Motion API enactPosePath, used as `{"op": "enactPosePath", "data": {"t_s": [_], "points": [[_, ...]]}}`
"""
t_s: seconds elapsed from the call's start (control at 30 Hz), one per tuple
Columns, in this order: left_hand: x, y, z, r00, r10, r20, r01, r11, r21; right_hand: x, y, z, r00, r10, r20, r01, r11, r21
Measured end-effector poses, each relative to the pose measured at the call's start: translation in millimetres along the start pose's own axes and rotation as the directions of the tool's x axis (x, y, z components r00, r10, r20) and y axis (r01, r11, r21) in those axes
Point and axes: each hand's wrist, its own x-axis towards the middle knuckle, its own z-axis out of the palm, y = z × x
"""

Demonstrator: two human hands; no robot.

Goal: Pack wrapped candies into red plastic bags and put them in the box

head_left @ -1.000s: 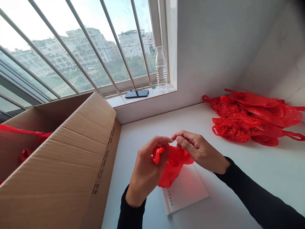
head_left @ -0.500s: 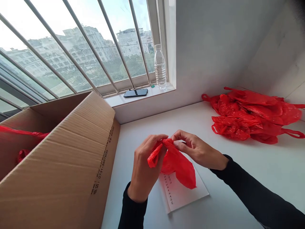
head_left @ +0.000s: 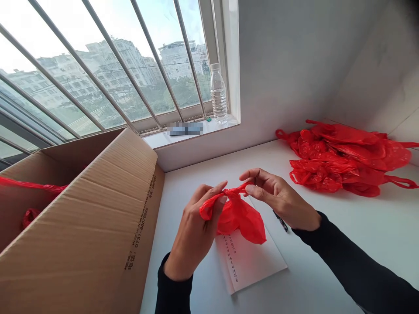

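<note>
A red plastic bag (head_left: 245, 220) hangs between my hands, twisted or knotted at its neck, its lower part spread in two lobes. My left hand (head_left: 194, 229) is closed on one end of the neck, and a short red loop sticks out over the back of its thumb side. On the other side, my right hand (head_left: 279, 198) pinches a pulled-out strip of the bag at the thumb, its index finger raised. Beneath the bag lies a white notebook (head_left: 262, 268) with handwritten lines, partly covered by red plastic. A dark pen (head_left: 281, 224) is half hidden behind my right wrist.
An open cardboard box (head_left: 108, 218) stands at the left with red plastic inside. Several red bags (head_left: 347, 157) are heaped on the white table (head_left: 203, 170) at the right. A water bottle (head_left: 218, 96) and a blurred flat object (head_left: 185, 128) rest on the windowsill.
My hands have moved apart, the right one rightward, stretching the neck of the bag into a thin strip. The bag's lower part has risen slightly. The pen has come into view.
</note>
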Motion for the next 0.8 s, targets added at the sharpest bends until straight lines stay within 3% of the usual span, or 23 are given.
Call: {"op": "enactPosePath", "data": {"t_s": [0.2,0.43,0.63,0.8], "points": [[-0.3,-2.4,-10.5,1.0,0.017,-0.019,-0.016,0.998,0.056,2.1,-0.4,-0.3,0.995,-0.031,-0.097,0.024,0.997,-0.076],[-0.8,-4.4,-21.7,0.987,-0.088,-0.132,0.1,0.991,0.089,5.4,7.5,-5.4,0.986,-0.028,-0.166,0.018,0.998,-0.063],[-3.4,-20.3,-36.6,0.916,-0.264,-0.302,0.287,0.958,0.031,10.8,9.1,-17.3,0.968,0.022,-0.25,-0.008,0.998,0.06],[-3.1,-24.4,-44.6,0.872,-0.359,-0.333,0.369,0.929,-0.033,12.6,6.6,-24.9,0.958,0.034,-0.286,0.002,0.992,0.122]]}}
